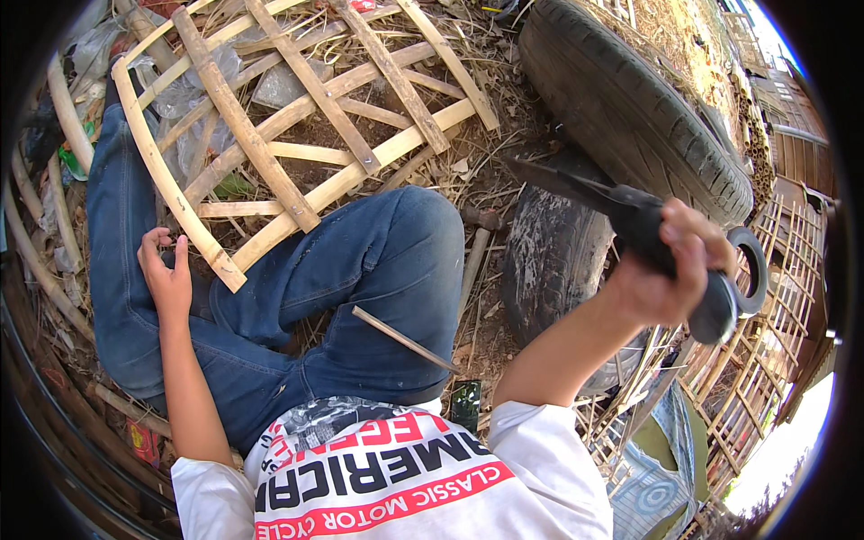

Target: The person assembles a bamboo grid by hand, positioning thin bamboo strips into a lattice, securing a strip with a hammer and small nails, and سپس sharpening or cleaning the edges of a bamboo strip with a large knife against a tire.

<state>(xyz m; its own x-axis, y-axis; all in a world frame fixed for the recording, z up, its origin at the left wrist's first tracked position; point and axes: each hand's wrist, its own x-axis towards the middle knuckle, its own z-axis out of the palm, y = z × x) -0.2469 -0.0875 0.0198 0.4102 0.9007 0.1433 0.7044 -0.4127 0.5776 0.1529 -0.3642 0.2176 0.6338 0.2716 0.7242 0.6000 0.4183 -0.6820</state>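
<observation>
My right hand (670, 270) is raised at the right, closed round the thick handle of a black tool (634, 216) with a dark, tapering blade. The blade points left, above the ground; the tool's exact kind is unclear. A bamboo lattice (261, 148) of crossed flat strips, with small metal fasteners at some joints, leans over my bent legs. Beside its curved outer strip, my left hand (167, 274) has thumb and fingers apart, with nothing visible in it. Across my lap lies a thin wooden stick (400, 337).
A large tyre (630, 108) lies at the upper right, with a worn, dusty tyre (553, 252) below it. Near my knee is a hammer (479, 238). A dark phone-like slab (465, 403) rests by my hip. Bamboo lattices (765, 315) stand at the right; plastic litter (193, 76) lies upper left.
</observation>
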